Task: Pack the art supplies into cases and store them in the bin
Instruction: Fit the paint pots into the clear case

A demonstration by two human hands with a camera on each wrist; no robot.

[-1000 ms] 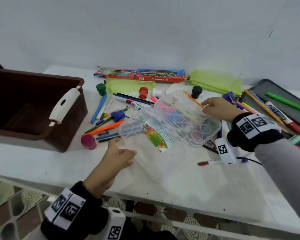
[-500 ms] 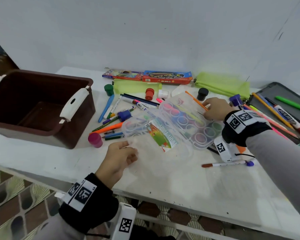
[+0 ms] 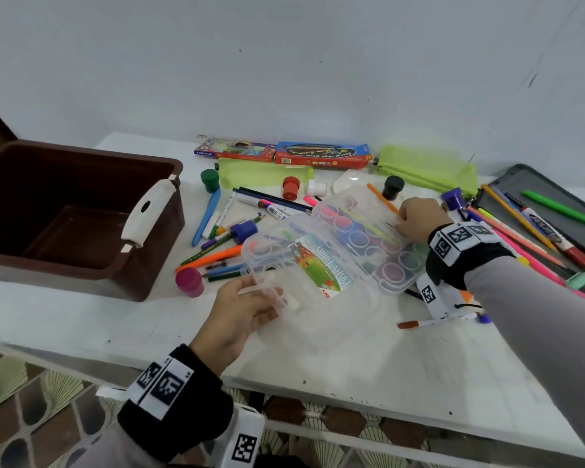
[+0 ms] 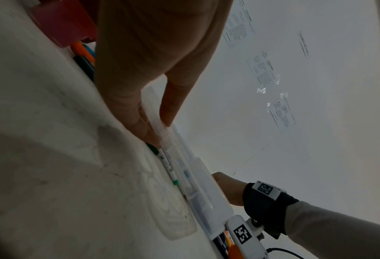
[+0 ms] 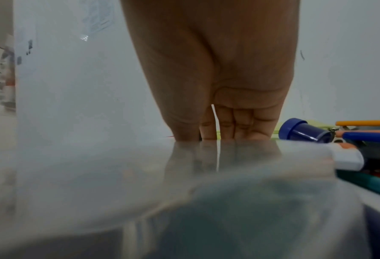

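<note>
Left grip point(image 3: 240, 307) pinches the near edge of the clear lid point(image 3: 304, 261), thumb on top, lid raised over the paint case point(image 3: 372, 244). Right grip point(image 3: 419, 219) is curled at the case's far right edge; whether it clasps it I cannot tell. Case sits mid-table point(image 3: 352, 359) among markers. Brown bin point(image 3: 81, 211) stands far left.

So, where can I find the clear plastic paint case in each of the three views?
Head: the clear plastic paint case lies open at centre, its lid pinched by the left hand.
Left wrist: seen edge-on, a clear strip running from centre toward bottom right.
Right wrist: a blurred clear wall fills the lower foreground and left.
Shared landmark: the right hand, resting at its far edge.
</note>
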